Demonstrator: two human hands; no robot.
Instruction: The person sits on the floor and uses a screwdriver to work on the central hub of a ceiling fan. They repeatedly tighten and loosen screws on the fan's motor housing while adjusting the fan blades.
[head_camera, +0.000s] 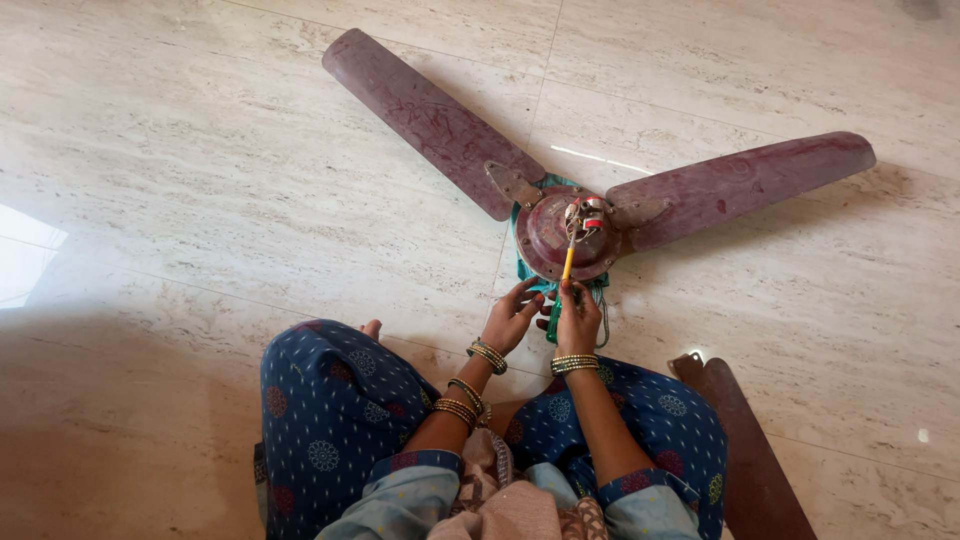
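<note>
bright, even daylight; window glare on the polished floor (200, 180) far left of the fingers (520, 295), soft shadow below them, slight wide-angle bending at edges, focus sharp.

There was one ceiling fan (565, 235) on the floor (200, 180), near the top edge. It had three blades. Two blades (425, 115) (740, 180) were on the fan. One blade (745, 450) lay loose by the bottom edge of the floor. The fan had one round middle part (550, 250). One green cloth (528, 272) was under it.

There was one yellow screwdriver (568, 262). There were two hands, a left hand (512, 315) and a right hand (577, 318). The right wrist had one bunch of gold bangles (574, 364). The left arm had three bunches of bangles (470, 385). There were two knees (330, 385) in blue cloth.
</note>
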